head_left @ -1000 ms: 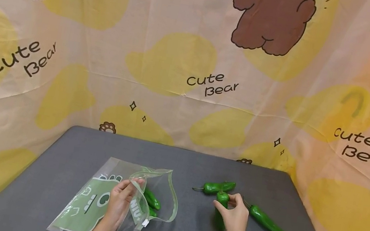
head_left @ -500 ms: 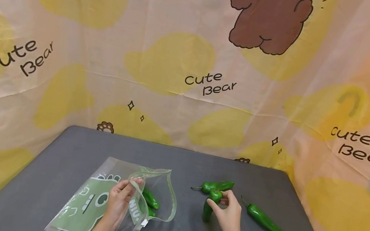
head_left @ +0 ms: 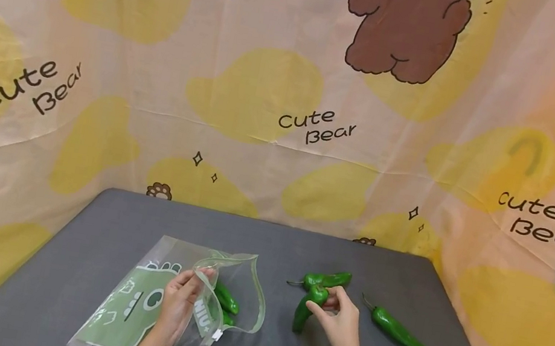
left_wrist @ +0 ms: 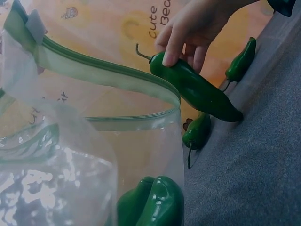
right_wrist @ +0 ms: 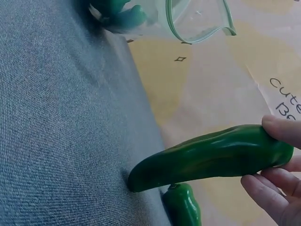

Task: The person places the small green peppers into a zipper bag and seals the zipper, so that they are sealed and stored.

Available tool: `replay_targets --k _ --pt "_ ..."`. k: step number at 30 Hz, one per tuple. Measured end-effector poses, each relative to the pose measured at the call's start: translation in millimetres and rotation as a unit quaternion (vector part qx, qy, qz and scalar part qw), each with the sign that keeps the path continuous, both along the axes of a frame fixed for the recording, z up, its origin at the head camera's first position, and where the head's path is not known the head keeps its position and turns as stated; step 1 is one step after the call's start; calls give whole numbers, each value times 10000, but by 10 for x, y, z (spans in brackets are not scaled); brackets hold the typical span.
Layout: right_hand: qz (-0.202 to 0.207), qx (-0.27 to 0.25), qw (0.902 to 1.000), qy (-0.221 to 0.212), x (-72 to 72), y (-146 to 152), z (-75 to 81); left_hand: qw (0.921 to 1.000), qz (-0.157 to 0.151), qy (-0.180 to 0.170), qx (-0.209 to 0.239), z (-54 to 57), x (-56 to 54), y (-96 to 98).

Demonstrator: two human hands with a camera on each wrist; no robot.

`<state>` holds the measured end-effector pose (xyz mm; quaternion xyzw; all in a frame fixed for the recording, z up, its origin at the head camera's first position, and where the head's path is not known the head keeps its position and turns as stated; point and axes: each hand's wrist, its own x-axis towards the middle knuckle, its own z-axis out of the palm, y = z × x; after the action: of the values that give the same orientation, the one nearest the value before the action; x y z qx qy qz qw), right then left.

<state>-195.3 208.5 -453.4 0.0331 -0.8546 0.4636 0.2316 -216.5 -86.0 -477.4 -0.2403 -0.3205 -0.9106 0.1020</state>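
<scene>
My left hand [head_left: 177, 300] pinches the upper edge of a clear zip bag [head_left: 122, 309] with a green cartoon print. The bag's mouth gapes toward the right, and green peppers [head_left: 226, 298] lie inside it. Between the thumb and fingers of my right hand [head_left: 344, 325] is a long green pepper [right_wrist: 211, 153], held by its stem end. That pepper leans with its tip down, just right of the bag's mouth; whether the tip touches the table I cannot tell. In the left wrist view the held pepper [left_wrist: 197, 89] appears beyond the bag's green-lined rim [left_wrist: 108, 68].
Two more green peppers rest on the grey table [head_left: 267, 235]: one pepper [head_left: 331, 280] behind my right hand, another pepper [head_left: 401, 331] to its right. A white slider [head_left: 217, 334] sits on the bag's zip edge. Patterned cloth [head_left: 247, 88] hangs around the table.
My right hand has moved left with the pepper, away from the right-hand pepper, and the held pepper has tilted with its tip toward the bag. My left hand and the bag stay put.
</scene>
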Motion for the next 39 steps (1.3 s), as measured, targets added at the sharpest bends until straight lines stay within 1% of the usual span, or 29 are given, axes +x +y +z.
replay_targets --k 3,5,13,16,19,22,24,26,30,32,34,38,39 --pt "28 -131 9999 -88 4 -16 0 10000 26 -32 -52 -2 3 -2" --pt "115 -202 9996 -147 7 -25 1 10000 27 -26 -64 -4 1 -5" --pt "603 -678 9943 -553 32 -45 33 10000 0 31 -82 -9 10 -12" --pt "857 -714 9922 -549 54 -79 83 10000 -9 41 -53 -13 12 -12" --pt "1019 -638 9926 -196 111 -135 183 10000 -25 26 -17 -14 8 -12" --pt "946 -536 9937 276 166 -171 270 10000 -25 11 -8 -6 5 -12" --pt "887 -552 9933 486 181 -176 291 10000 -33 19 0 -4 3 -15" --pt "952 -639 9915 621 185 -171 292 10000 -36 37 7 -3 7 -17" --pt "1408 -895 9820 881 181 -153 273 9999 -66 77 29 -1 17 -19" --pt "1584 -985 9765 1080 183 -147 274 9999 -73 76 34 1 20 -18" --pt "1657 -1031 9720 1312 187 -141 282 9999 -83 65 35 4 22 -17" --pt "1625 -1282 9642 1656 194 -131 306 9999 -117 11 31 15 27 -11" --pt "1667 -1368 9608 1740 192 -131 308 9999 -119 -11 21 19 29 -10"
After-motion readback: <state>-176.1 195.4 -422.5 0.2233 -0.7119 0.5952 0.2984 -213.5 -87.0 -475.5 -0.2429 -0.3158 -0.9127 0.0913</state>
